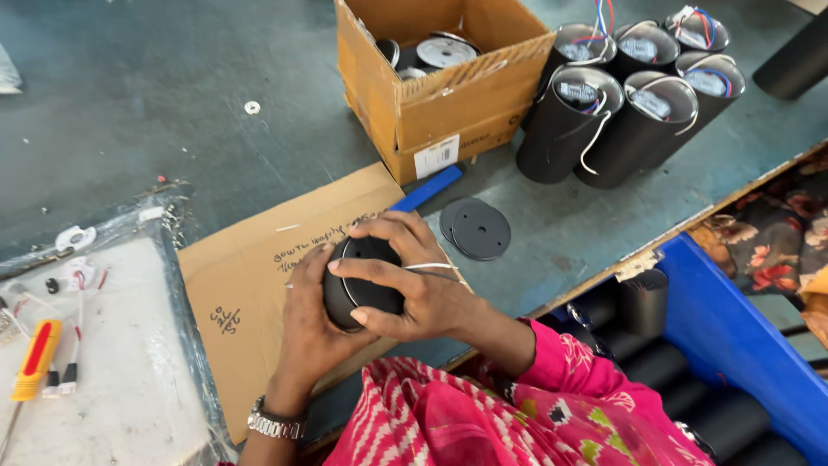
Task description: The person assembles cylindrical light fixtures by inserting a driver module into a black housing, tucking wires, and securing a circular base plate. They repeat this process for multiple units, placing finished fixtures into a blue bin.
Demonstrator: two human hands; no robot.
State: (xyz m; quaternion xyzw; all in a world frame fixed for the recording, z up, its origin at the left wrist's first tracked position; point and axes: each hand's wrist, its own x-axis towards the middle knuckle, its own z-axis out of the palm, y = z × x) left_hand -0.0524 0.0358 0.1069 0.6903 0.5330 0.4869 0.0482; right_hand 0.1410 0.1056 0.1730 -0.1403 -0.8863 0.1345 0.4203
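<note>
On the grey-green worktop [155,103], which fills most of the view, a flat sheet of brown cardboard [250,285] with handwriting on it lies at the near edge under the hands. Behind it stands an open cardboard box [448,103] with round metal parts inside. To the right of the box is a cluster of black cylinder housings [621,112], standing upright and touching one another, with white, red and blue wires showing at their open tops. At the far left lies a white board in a clear plastic cover [103,380], carrying a red and yellow screwdriver [33,358] and some small white connectors with wires. A blue bin [733,328] sits below the worktop edge on the right, with more dark cylinders beside it.

The black round housing [362,289] is held just above the cardboard sheet, near the middle of the view, tilted toward the camera. The left hand [306,336] cups it from below and the side, with a closed grip around its body; a metal watch [274,423] sits on that wrist. The right hand [414,285] lies over its top, fingers spread and curled down onto the cap, a firm grip as well. A thin white wire [431,267] runs across the right hand's fingers.

Two black flat discs [476,229] lie stacked on the worktop just beyond the right hand, beside a blue strip [427,188]. A small white washer [252,108] lies alone, well apart, on the far left.
</note>
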